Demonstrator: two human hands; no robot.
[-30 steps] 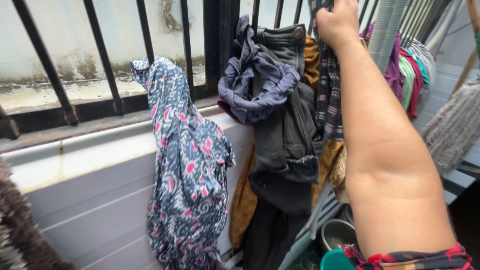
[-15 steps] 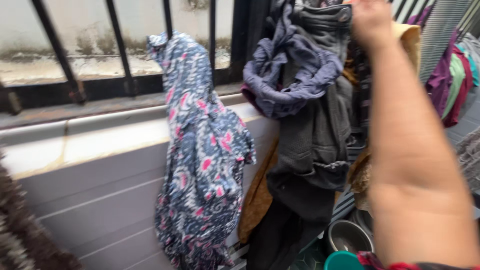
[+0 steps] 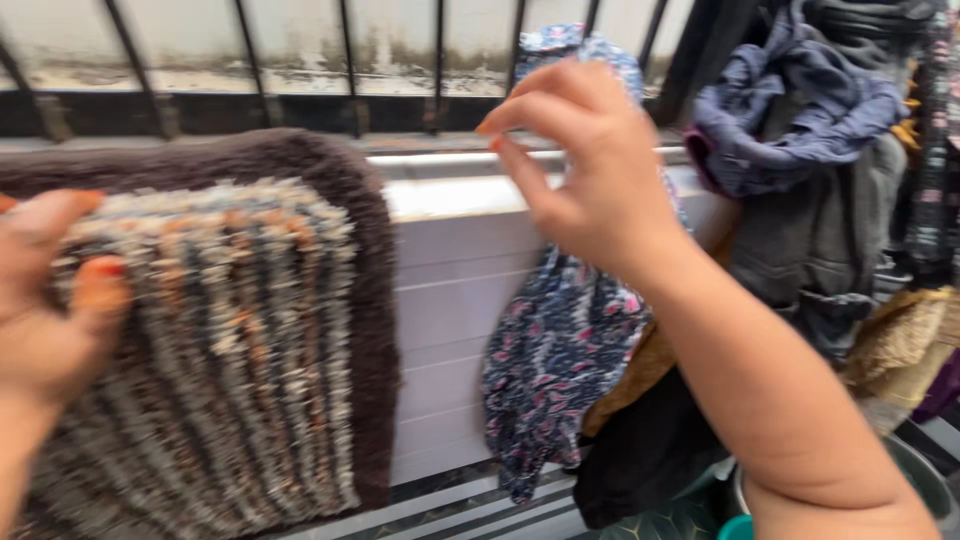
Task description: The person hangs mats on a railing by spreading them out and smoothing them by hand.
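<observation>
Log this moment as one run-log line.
left hand: open on shaggy brown-edged striped mat | right hand: open, raised, empty | blue floral cloth: hanging from black window bars

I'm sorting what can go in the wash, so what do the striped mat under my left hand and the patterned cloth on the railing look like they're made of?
The mat looks like shaggy tufted pile, probably synthetic or cotton yarn: fuzzy ridges in grey, blue and orange, with a plush dark brown border. The left hand rests on it. The patterned cloth looks like thin, matte woven fabric, perhaps cotton or rayon: it drapes in soft folds.
</observation>
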